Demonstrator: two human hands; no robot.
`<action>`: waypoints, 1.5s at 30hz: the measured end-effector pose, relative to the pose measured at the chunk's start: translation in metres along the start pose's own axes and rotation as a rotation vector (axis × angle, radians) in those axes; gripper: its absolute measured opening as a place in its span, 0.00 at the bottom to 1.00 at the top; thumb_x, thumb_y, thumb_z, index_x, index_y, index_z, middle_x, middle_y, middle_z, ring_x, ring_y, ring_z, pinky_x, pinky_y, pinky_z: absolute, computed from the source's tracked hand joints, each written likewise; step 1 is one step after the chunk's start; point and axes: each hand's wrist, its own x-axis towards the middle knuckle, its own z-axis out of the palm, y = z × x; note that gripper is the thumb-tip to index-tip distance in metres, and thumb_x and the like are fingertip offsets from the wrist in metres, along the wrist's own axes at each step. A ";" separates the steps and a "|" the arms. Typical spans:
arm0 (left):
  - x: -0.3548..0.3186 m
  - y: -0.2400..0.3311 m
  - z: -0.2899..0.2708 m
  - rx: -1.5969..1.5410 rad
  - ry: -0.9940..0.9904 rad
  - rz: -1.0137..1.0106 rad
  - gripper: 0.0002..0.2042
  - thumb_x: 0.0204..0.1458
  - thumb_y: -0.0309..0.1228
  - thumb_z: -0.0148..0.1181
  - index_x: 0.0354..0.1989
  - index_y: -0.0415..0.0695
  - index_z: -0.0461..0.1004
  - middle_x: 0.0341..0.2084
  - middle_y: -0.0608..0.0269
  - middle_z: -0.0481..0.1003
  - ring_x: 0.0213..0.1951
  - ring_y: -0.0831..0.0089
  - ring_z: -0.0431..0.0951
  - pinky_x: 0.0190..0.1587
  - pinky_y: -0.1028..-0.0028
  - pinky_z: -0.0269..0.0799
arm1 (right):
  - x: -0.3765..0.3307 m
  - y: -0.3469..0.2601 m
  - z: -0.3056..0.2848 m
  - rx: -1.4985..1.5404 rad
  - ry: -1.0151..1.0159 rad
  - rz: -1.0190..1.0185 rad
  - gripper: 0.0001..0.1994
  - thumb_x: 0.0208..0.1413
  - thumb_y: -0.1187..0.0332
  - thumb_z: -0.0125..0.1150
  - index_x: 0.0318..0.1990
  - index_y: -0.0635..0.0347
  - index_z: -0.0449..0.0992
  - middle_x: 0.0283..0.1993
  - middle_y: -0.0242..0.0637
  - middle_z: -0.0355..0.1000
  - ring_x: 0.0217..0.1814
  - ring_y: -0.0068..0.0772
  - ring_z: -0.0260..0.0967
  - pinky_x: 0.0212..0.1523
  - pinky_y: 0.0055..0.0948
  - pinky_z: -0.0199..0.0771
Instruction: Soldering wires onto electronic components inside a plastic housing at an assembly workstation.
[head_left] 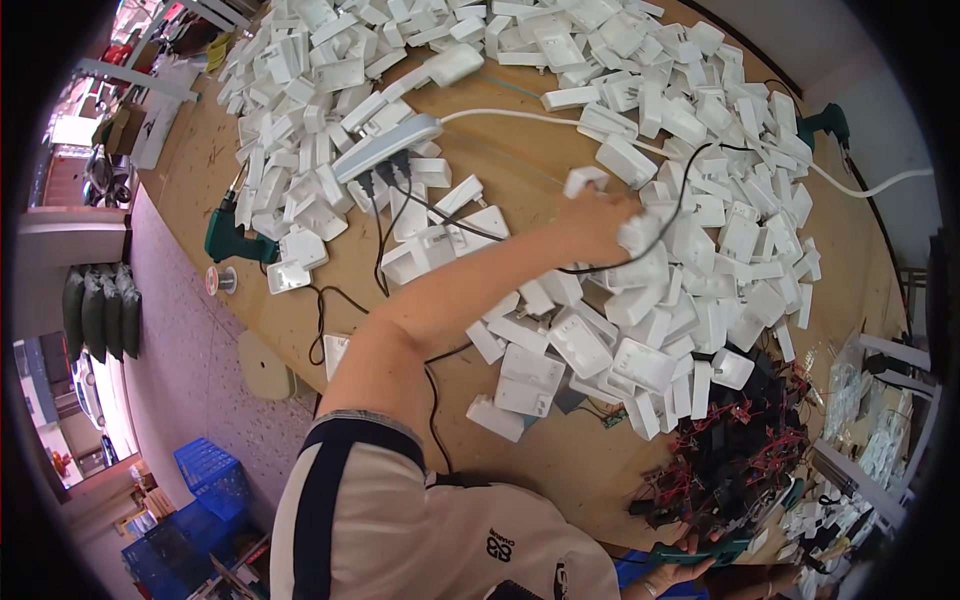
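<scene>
Left arm is stretched across a brown tabletop (560,465), short sleeve pale with a dark stripe. Left hand (595,228) is palm down at the inner edge of a large heap of loose white plastic box-shaped casings (735,235), its fingers partly bent. One small white plastic piece (584,181) shows at the far side of the fingers, and a blurred white casing (634,236) at their right side. Motion blur hides the fingertips; cannot tell whether either piece is gripped.

Right hand (677,573), low in view near the bottom edge, has its fingers curled around a dark green tool (692,553). Just above it: a tangled pile of black parts with thin red wires (730,445).

The white casings run in a broad arc over the far side and down the right of the tabletop, lying at all angles. Inside the arc, beyond the left forearm, a white power strip (388,147) rests slantwise, black plugs seated along its near edge. A thin black cord (680,205) passes close by the left hand.

Left edge of tabletop: a green-handled tool with a metal tip (226,237), tip pointing away; just below it, a small spool of silvery wire (221,280). Another green-handled tool (824,124) lies at the far right, beyond the heap.
</scene>
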 end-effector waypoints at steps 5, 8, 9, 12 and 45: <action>-0.005 0.008 -0.012 0.053 -0.074 0.084 0.26 0.40 0.36 0.58 0.53 0.51 0.65 0.54 0.66 0.66 0.57 0.56 0.60 0.54 0.53 0.60 | -0.003 -0.001 0.004 0.224 -0.085 0.114 0.25 0.54 0.64 0.57 0.58 0.55 0.57 0.55 0.27 0.63 0.30 0.24 0.58 0.35 0.26 0.67; -0.041 -0.014 -0.023 -0.011 0.271 0.285 0.17 0.42 0.25 0.56 0.44 0.46 0.71 0.41 0.57 0.73 0.43 0.55 0.72 0.46 0.62 0.67 | -0.008 0.001 0.018 0.255 -0.137 0.107 0.24 0.55 0.64 0.56 0.57 0.57 0.56 0.56 0.28 0.61 0.30 0.25 0.57 0.34 0.28 0.67; -0.052 -0.019 -0.031 -0.016 0.348 0.213 0.16 0.40 0.24 0.56 0.42 0.45 0.72 0.38 0.57 0.74 0.41 0.55 0.73 0.44 0.62 0.68 | -0.008 0.001 0.023 0.249 -0.127 0.104 0.24 0.55 0.64 0.56 0.57 0.57 0.56 0.56 0.28 0.61 0.30 0.25 0.57 0.34 0.28 0.67; -0.098 -0.074 -0.053 0.233 0.658 0.183 0.16 0.35 0.19 0.56 0.36 0.44 0.75 0.33 0.56 0.75 0.38 0.57 0.73 0.40 0.62 0.69 | -0.010 -0.002 0.029 0.260 -0.086 0.085 0.25 0.53 0.65 0.58 0.57 0.57 0.58 0.53 0.33 0.64 0.26 0.25 0.56 0.31 0.28 0.67; -0.136 -0.175 -0.018 0.032 0.680 -0.433 0.19 0.49 0.34 0.54 0.44 0.32 0.66 0.46 0.40 0.64 0.44 0.49 0.69 0.46 0.60 0.65 | -0.028 -0.005 0.029 0.320 -0.123 0.054 0.31 0.53 0.68 0.58 0.63 0.51 0.52 0.51 0.33 0.63 0.29 0.23 0.56 0.31 0.25 0.64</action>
